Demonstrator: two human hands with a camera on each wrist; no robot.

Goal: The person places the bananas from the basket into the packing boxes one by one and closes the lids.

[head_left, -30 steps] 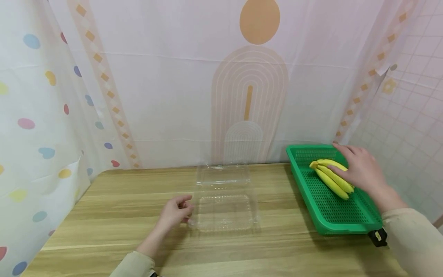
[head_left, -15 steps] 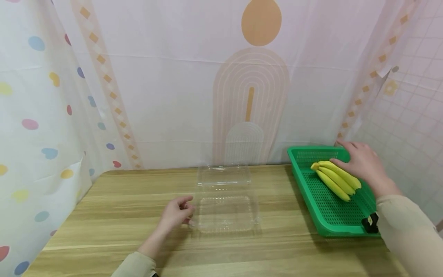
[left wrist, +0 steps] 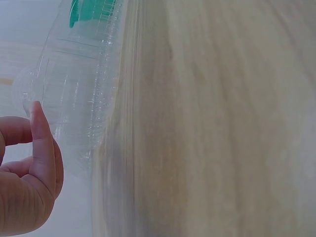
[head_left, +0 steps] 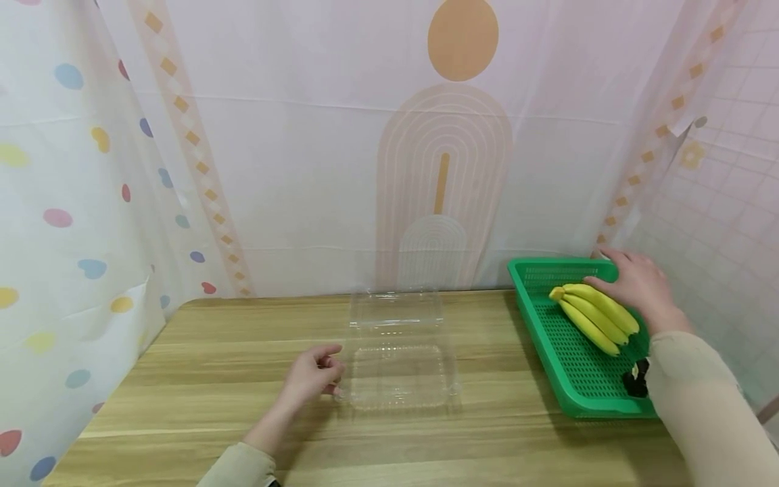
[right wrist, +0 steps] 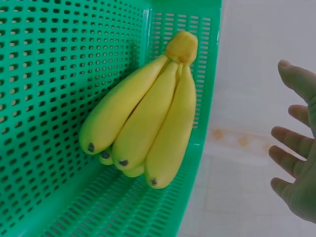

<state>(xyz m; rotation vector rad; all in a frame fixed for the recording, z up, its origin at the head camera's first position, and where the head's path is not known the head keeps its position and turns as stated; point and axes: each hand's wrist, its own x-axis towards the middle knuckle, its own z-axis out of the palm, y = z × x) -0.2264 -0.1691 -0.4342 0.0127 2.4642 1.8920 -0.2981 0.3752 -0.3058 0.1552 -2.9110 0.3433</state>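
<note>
Right hand (head_left: 642,284) wide, bananas (right wrist: 147,113) beside it less covered than before; left hand (head_left: 307,375) by clear container (head_left: 398,375), grip unclear

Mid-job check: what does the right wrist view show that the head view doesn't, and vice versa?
Only the right wrist view shows lower bananas peeking out beneath the three upper bananas. Only the head view shows the left hand and the clear plastic box beside it. Both show the right hand, the upper bananas and the green basket.
</note>
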